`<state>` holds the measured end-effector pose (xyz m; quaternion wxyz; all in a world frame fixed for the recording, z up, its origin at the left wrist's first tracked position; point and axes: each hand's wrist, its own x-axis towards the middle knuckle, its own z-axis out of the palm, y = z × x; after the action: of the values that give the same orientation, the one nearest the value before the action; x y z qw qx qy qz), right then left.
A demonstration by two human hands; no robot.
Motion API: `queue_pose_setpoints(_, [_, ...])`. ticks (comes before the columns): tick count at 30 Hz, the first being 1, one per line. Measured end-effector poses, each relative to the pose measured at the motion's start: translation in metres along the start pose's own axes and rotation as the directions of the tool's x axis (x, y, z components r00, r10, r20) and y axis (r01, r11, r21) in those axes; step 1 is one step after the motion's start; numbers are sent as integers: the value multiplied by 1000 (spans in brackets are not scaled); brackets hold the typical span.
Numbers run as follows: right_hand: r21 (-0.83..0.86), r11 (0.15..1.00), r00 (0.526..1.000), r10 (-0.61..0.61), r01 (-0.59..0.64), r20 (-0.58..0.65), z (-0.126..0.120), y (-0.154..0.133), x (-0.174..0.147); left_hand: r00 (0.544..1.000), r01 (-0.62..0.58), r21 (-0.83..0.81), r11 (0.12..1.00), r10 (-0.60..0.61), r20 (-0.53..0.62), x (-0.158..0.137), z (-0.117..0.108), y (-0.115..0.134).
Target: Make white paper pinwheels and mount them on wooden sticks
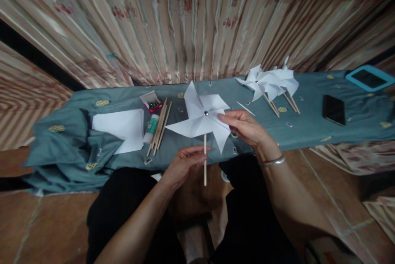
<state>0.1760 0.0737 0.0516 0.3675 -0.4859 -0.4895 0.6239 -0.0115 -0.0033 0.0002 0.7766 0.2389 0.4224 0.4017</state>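
A white paper pinwheel (197, 126) is held upright in front of me, a shiny silver pin head at its centre. Its pale wooden stick (205, 173) hangs down below the blades. My left hand (187, 163) pinches this stick between thumb and fingers. On the right side of the pinwheel, my right hand (243, 126) grips a paper blade, thumb on the front face; the other fingers are partly behind the paper. A silver bangle (274, 161) circles my right wrist.
The bench has a grey-green cloth (308, 132). On the left lie white paper sheets (129, 122), a glue stick (151, 128), several wooden sticks (161, 128) and a small box of pins (152, 103). Right are finished pinwheels (262, 83), a black phone (334, 110) and a blue-framed tablet (370, 77). Curtains (197, 29) hang behind.
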Motion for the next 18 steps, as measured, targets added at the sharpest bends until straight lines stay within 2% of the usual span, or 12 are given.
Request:
queue_pose_setpoints(6, [34, 999, 999, 32, -32, 9, 7, 0, -1, 1000, -12, 12, 1000, 13, -21, 1, 0, -1])
queue_pose_setpoints(11, [25, 998, 997, 59, -60, 43, 11, -1, -2, 998, -51, 23, 998, 51, 29, 1, 1, 0])
queue_pose_setpoints(18, [7, 999, 997, 49, -50, 55, 14, -3, -3, 998, -56, 25, 998, 55, 33, 1, 2, 1])
